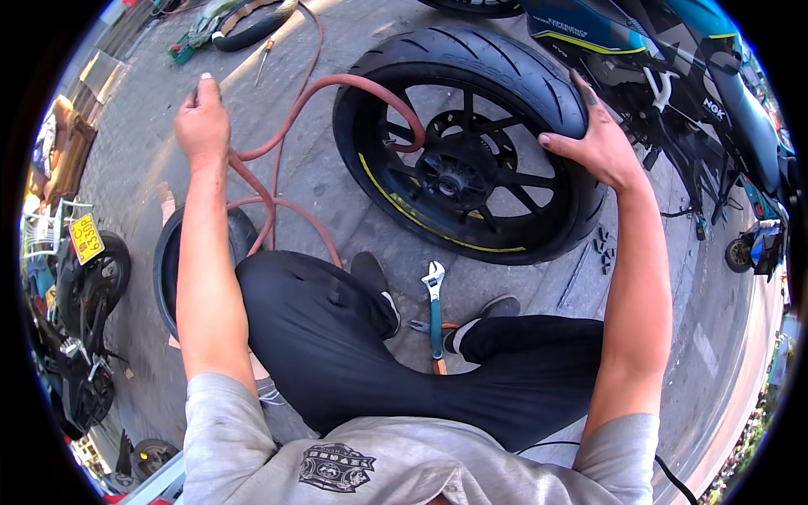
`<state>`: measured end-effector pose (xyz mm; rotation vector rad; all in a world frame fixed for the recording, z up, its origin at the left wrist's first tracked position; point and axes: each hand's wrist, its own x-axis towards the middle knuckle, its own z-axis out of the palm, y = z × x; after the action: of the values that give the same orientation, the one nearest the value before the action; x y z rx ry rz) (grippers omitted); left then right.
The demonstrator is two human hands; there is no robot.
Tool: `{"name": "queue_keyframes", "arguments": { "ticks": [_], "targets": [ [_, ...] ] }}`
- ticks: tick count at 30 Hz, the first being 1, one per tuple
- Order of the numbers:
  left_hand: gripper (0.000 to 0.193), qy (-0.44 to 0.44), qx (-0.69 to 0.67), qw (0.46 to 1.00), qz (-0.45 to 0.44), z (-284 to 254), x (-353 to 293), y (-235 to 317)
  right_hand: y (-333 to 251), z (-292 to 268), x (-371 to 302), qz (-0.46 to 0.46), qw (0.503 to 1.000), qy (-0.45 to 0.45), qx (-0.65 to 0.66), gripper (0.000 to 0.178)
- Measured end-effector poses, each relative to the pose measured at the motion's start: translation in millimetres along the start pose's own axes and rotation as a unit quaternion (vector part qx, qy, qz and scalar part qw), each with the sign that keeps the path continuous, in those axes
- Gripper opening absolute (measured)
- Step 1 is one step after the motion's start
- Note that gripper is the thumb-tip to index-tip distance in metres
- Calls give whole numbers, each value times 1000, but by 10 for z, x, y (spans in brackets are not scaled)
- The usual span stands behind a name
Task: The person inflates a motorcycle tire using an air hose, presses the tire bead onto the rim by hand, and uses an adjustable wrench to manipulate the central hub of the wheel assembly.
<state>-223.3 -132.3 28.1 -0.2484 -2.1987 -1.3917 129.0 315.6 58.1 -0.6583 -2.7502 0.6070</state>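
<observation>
A motorcycle wheel with a black tyre, dark spokes and yellow rim marks leans tilted in front of me. My right hand grips the tyre's right side, thumb on the sidewall and fingers over the tread. Raised off to the left, my left hand is closed, its fingers curled; whatever it may hold is hidden. A red hose loops from behind my left forearm to the wheel, its end between the spokes. Between my feet lies an adjustable wrench with a green handle, beside pliers.
A motorcycle stands at the far right, close to the wheel. Another tyre lies by my left knee. At the far left are a screwdriver and a curved black tyre piece. Small black parts lie right of the wheel.
</observation>
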Motion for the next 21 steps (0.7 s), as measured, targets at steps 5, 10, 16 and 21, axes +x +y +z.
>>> {"name": "queue_keyframes", "arguments": {
  "ticks": [5, 10, 16, 21],
  "targets": [
    [51, -62, -88, 992, -60, 99, 61, -163, 508, 23, -89, 42, 989, 18, 143, 123],
    [45, -75, -135, 987, -46, 240, -16, 77, 636, 64, -60, 45, 994, 46, 87, 125],
    [47, -92, -70, 993, -9, 279, -81, 224, 548, 181, -6, 56, 996, 65, 5, 134],
    [43, -98, -30, 994, 28, 303, -222, 276, 349, 191, -67, 69, 993, 90, 12, 132]
  ]
}}
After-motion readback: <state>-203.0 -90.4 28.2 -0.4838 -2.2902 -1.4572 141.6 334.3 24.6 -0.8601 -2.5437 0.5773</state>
